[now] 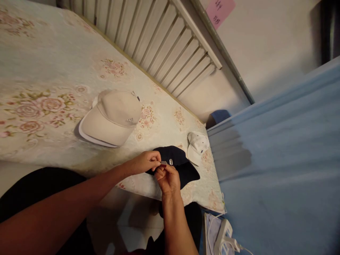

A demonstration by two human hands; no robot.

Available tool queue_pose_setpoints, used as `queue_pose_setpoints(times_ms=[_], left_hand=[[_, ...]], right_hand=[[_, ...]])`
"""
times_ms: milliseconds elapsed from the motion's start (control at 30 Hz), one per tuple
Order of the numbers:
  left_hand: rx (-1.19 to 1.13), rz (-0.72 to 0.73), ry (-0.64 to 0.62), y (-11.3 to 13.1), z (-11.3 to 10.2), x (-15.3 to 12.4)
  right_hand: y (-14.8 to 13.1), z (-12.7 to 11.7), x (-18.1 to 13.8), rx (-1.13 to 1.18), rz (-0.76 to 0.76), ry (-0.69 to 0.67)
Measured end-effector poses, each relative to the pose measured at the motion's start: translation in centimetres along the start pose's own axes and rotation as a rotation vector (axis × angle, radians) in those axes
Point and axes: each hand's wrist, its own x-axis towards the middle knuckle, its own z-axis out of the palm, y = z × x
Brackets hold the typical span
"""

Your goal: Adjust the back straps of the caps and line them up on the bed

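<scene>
A dark navy cap (183,164) lies at the near edge of a floral-covered bed (53,71). Both hands meet at its back strap. My left hand (145,162) is pinched closed on the strap beside a small metal buckle (164,163). My right hand (168,178) comes up from below with its fingers closed on the same buckle end. A beige cap (111,118) rests further up the bed, apart from the hands. A small white cap (197,145) sits just beyond the navy one, near the bed's corner.
A slatted metal bed rail (170,39) runs along the far side. A blue curtain (278,159) hangs at the right. A white power strip (224,237) with a cable lies on the floor below. A pink note (220,10) is stuck on the wall.
</scene>
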Motion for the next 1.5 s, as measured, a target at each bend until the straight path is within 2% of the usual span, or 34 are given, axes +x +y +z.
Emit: queue_pose_setpoints(times_ms=[133,233,400,600,967,1133,1300,1500], left_hand=[[-0.046,-0.047,-0.015,0.3,0.1,-0.1],[-0.062,-0.027,-0.026,0.7,0.1,-0.1],[-0.082,-0.042,0.038,0.9,0.1,0.0],[-0.143,-0.015,0.098,-0.1,0.3,0.0],[-0.051,0.001,-0.032,0.8,-0.4,-0.3],[-0.129,-0.045,0.041,0.0,-0.1,-0.1],[-0.187,-0.023,0.107,-0.6,0.4,0.0],[-0.019,0.000,0.206,-0.1,0.2,-0.2]], right_hand=[[-0.3,0.0,-0.1,-0.033,-0.008,0.011],[-0.5,-0.1,-0.1,-0.020,-0.007,0.024],[-0.4,0.0,-0.2,-0.020,-0.001,0.050],[0.3,0.4,-0.1,-0.056,-0.020,0.051],[-0.8,-0.3,-0.1,-0.026,-0.060,0.041],[-0.2,0.0,-0.1,-0.059,-0.045,0.050],[0.3,0.5,0.0,-0.093,-0.044,0.076],[-0.1,0.3,0.1,-0.104,-0.060,0.072]])
